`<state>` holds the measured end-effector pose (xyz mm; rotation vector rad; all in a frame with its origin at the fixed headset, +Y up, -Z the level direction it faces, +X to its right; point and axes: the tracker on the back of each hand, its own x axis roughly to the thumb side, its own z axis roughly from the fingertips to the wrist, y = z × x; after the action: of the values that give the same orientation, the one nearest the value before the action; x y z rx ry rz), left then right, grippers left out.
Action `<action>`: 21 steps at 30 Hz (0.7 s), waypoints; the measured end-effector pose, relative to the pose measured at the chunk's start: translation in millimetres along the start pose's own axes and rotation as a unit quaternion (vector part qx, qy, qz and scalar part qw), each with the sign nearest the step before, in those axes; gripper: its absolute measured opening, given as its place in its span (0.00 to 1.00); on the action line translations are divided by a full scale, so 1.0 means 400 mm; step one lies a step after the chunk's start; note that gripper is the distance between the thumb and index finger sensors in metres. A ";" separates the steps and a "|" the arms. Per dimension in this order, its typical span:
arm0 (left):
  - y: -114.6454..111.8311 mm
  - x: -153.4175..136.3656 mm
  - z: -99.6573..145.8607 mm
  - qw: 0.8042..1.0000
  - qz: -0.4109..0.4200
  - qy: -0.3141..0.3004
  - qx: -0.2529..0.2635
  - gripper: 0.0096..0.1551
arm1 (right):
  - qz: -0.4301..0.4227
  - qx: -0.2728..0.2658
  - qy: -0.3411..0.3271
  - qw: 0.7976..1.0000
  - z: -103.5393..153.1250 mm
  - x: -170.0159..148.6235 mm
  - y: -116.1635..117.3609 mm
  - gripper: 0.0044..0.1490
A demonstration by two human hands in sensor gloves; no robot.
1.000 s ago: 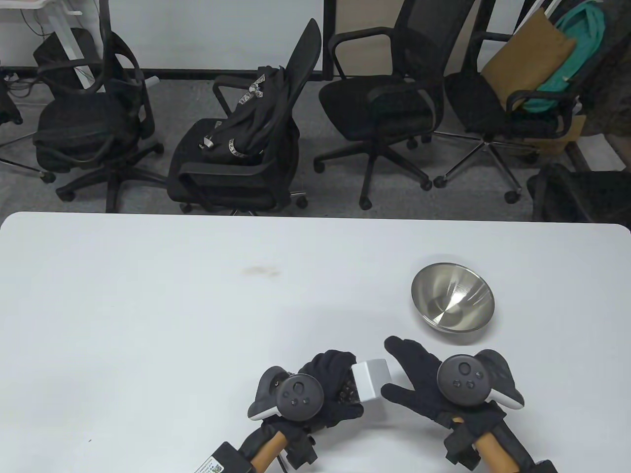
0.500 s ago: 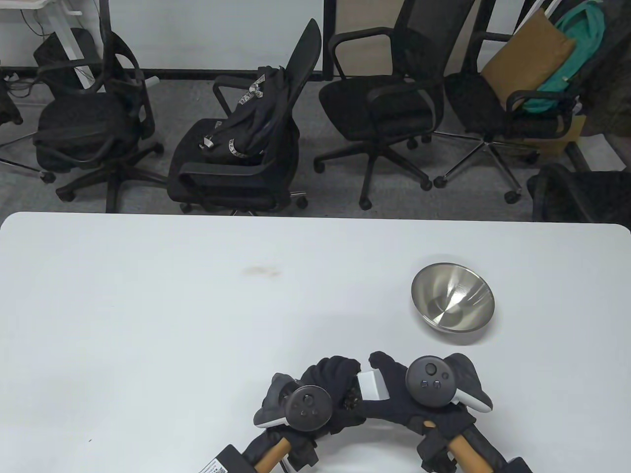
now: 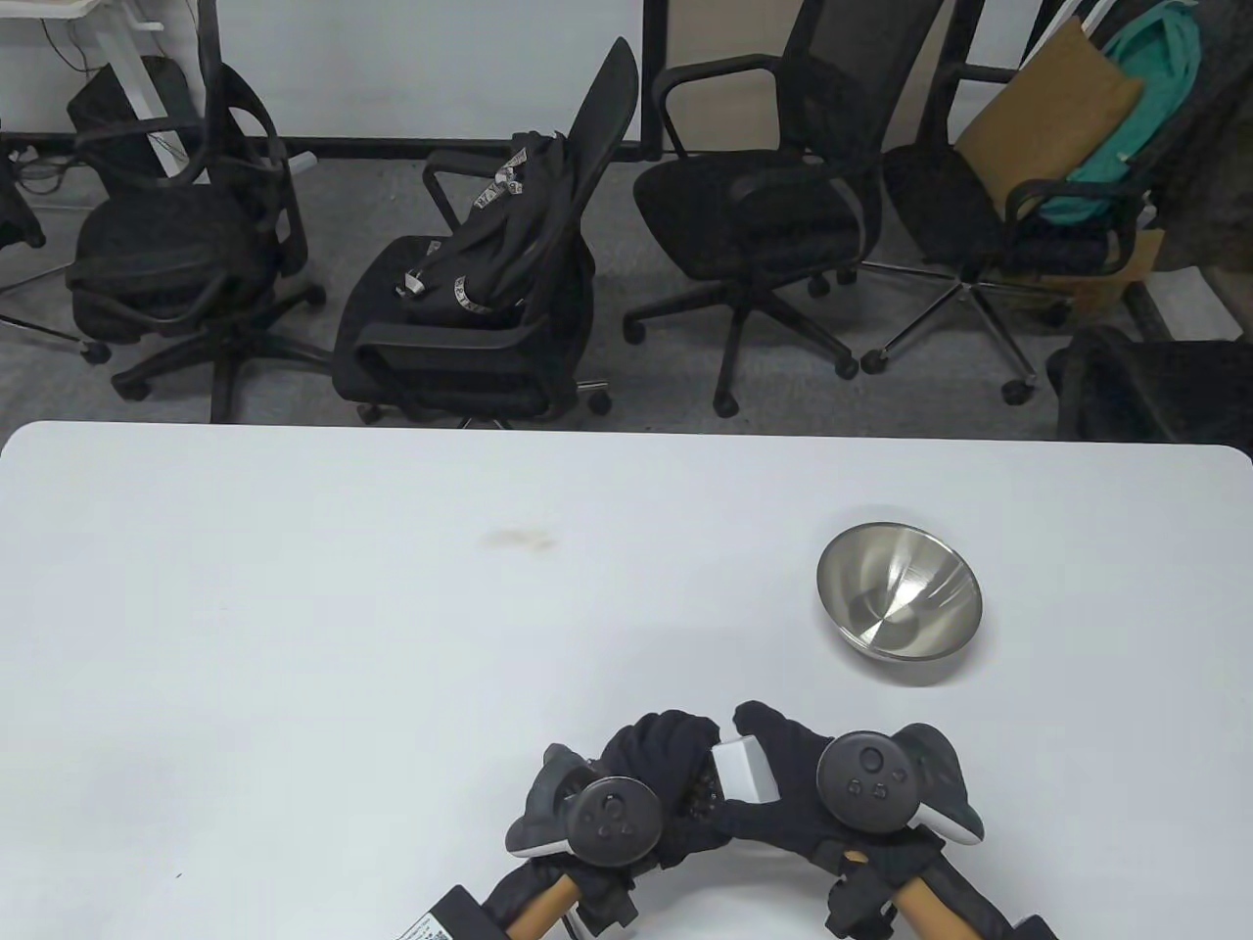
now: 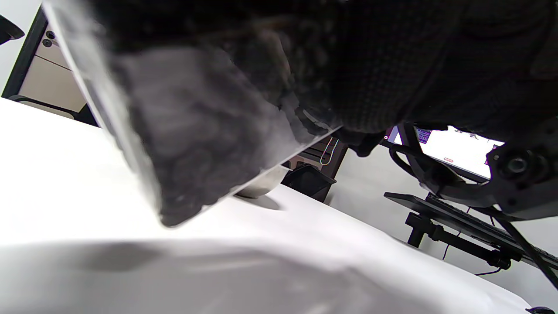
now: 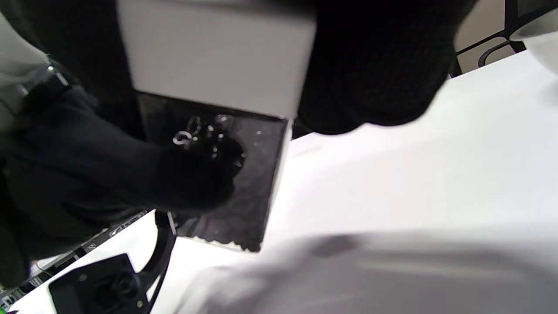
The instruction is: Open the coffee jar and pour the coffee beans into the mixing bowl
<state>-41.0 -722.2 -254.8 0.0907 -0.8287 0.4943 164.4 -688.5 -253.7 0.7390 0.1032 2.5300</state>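
Note:
The coffee jar [image 3: 703, 783] is a clear square container of dark beans with a white lid [image 3: 746, 767]. It is tilted and held above the table near the front edge. My left hand [image 3: 675, 774] grips the jar's body. My right hand [image 3: 773, 783] grips the white lid, thumb on the far side. In the right wrist view the lid [image 5: 213, 56] sits above the bean-filled body [image 5: 226, 174]. In the left wrist view the jar [image 4: 192, 135] is blurred, close under my fingers. The steel mixing bowl [image 3: 899, 601] stands empty to the far right of both hands.
The white table [image 3: 392, 607] carries a faint brown stain [image 3: 514, 537] at mid-left. Several black office chairs [image 3: 489, 294] stand beyond the far edge. A monitor arm [image 4: 457, 192] shows off the table in the left wrist view.
My right hand went from open beside the jar to wrapping around the white lid. Both hands and the jar shifted slightly toward the front edge.

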 end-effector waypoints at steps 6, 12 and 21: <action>0.000 0.000 0.002 1.000 0.002 -0.001 0.003 0.55 | 0.004 -0.008 -0.013 1.000 0.004 0.003 0.002 0.62; 0.004 0.000 0.004 1.000 0.003 -0.003 0.006 0.55 | 0.005 -0.015 -0.023 1.000 0.006 0.005 0.002 0.62; 0.006 -0.010 0.004 1.000 0.024 -0.010 -0.006 0.55 | 0.022 -0.023 -0.054 0.998 0.016 0.015 -0.004 0.60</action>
<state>-45.3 -722.2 -256.7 0.0647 -0.8543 0.5343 164.0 -684.5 -245.8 0.8672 -0.0090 2.5175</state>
